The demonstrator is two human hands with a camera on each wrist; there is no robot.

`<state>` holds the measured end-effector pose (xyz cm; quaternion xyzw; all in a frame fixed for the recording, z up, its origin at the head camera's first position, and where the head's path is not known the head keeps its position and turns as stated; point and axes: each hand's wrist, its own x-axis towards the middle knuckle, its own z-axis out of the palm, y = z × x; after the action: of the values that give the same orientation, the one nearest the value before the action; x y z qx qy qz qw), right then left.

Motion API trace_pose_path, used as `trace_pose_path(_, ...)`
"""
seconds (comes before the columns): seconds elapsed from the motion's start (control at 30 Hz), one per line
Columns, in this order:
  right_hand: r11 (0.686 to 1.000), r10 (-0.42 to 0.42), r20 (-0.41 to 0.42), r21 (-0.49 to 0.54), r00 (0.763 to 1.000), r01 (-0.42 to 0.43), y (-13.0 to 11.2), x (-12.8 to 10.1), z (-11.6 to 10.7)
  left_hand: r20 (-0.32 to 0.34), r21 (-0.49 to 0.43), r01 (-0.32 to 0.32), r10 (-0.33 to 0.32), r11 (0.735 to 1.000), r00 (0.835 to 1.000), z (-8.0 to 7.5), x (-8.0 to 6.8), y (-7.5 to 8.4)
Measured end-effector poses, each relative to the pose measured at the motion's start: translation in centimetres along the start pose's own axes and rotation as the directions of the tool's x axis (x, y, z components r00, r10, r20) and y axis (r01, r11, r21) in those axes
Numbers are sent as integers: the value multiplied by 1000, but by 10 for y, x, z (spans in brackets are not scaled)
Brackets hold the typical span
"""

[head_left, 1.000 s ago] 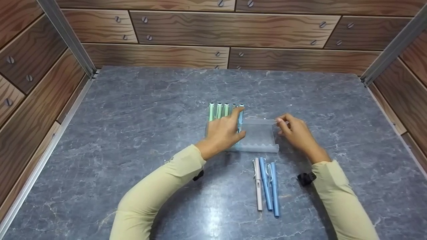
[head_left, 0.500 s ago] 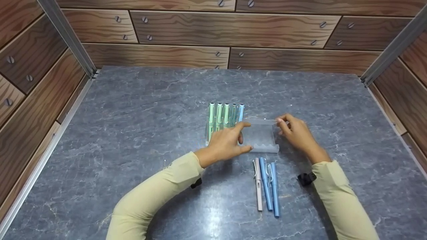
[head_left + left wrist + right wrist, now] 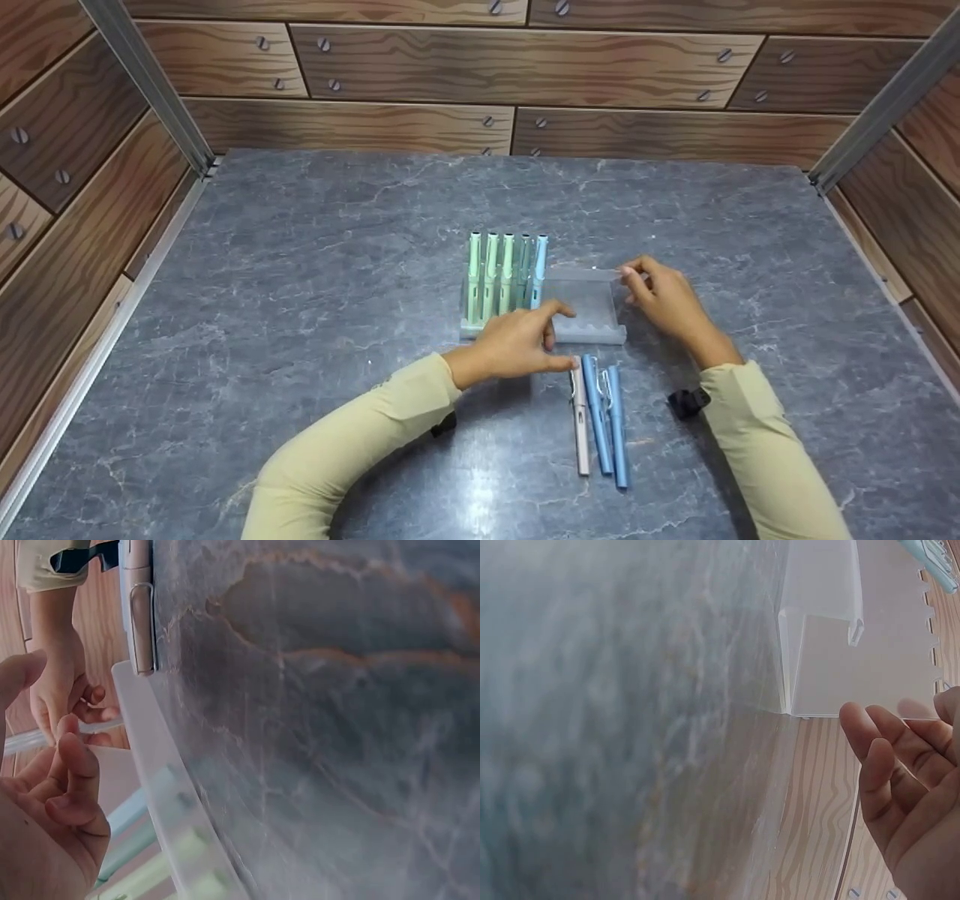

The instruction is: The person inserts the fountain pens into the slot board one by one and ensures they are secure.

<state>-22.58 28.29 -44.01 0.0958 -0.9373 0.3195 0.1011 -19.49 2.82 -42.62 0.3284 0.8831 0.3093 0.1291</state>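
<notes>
A clear plastic pen rack [image 3: 589, 336] with a notched front lip stands mid-table. Its left half carries a row of capped pens: light green pens [image 3: 490, 270], one dark translucent green pen [image 3: 524, 262] and one light blue pen [image 3: 541, 259]. My right hand [image 3: 666, 300] pinches the rack's far right corner between thumb and fingers. In front of the rack my left hand [image 3: 517, 343] hovers with thumb and index finger spread, holding nothing. Its thumb tip overlaps the top of a silver-pink pen [image 3: 581, 420] in the head view. Two blue pens [image 3: 598, 420] lie right beside that one.
Grey marbled tabletop [image 3: 337, 247] surrounds the rack. Wood-patterned panels [image 3: 525, 67] enclose the back and both sides, with metal posts [image 3: 142, 82] at the corners. The rack's right half shows bare notches.
My left hand has moved from over the light blue pen in the rack toward me and right, to the loose pens' tops. My right hand stays at the rack's corner.
</notes>
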Motion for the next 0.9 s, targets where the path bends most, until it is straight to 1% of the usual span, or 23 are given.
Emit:
trace_pose_path(0.2,1000,10,1,10,1000,-10,0,-1,0,67,12,-9,8,1000,998,5,0,2)
trace_pose_path(0.33,1000,21,11,23,1000,-21,0,-1,0,106,31,7,-10,1000,994,9,0,3)
trace_pose_path(0.43,999,25,21,36,999,-26,0,0,0,119,33,24,-28,999,992,12,1,3)
trace_pose_path(0.6,999,23,20,31,1000,-24,1,0,0,141,25,29,-32,999,989,17,2,1)
trace_pose_path(0.8,1000,8,19,30,1000,-8,0,0,0,142,75,32,-42,997,989,21,2,0)
trace_pose_path(0.9,1000,4,16,29,1000,-4,0,0,1,150,76,28,-39,997,988,23,2,-1)
